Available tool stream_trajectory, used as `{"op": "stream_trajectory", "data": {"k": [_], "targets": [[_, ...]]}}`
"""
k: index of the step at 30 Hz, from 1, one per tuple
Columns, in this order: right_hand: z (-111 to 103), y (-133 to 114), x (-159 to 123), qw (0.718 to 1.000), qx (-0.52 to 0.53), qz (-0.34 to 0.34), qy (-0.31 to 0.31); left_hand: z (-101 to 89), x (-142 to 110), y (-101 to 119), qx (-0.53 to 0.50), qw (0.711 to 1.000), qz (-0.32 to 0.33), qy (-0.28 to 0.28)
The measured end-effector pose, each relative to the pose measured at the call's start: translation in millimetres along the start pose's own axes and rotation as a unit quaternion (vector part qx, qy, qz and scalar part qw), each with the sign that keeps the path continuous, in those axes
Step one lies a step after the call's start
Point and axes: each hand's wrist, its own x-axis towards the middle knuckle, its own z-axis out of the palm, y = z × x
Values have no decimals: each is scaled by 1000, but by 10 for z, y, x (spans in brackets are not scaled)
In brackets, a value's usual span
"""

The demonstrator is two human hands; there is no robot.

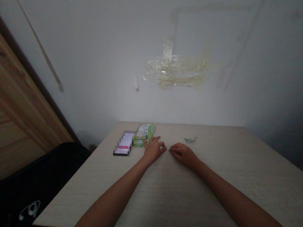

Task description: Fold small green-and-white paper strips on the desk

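Observation:
Near the middle of the table, my left hand (153,151) pinches with its thumb and forefinger at a small pale piece (168,147), its other fingers spread out. From the other side, my right hand (185,155) has its fingers closed on the same piece. The piece is too small to make out; it looks whitish, perhaps paper or wrapper. Just beyond my left hand lie green and white printed packets (144,130), partly covered by the hand's fingers. A small folded strip of green and white printed wrapper (191,139) rests beyond my right hand.
A phone (124,144) with a blurred, lit screen lies left of the packets. The pale wooden table (147,201) meets a wall (106,57) with peeling clear tape (179,72). At left are a wooden panel (19,120) and a black bag-like item (49,176).

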Motion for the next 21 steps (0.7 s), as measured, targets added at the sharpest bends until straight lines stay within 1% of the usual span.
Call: {"op": "stream_trajectory", "data": {"k": [3,7,12,15,21], "targets": [[-1,-2,8,1000,-13,-8,-6,-17,6,3,-13,1000,-12,-10],[23,18,36,998,-57,-26,-25,-16,8,11,-18,1000,-18,-8],[41,7,70,992,-117,-20,-48,13,3,-4,-21,1000,-13,1],[36,-31,64,992,-117,-11,-55,16,1,-9,-24,1000,-15,5],[55,-79,15,997,-73,32,-20,14,3,-5,-28,999,-20,1]]}}
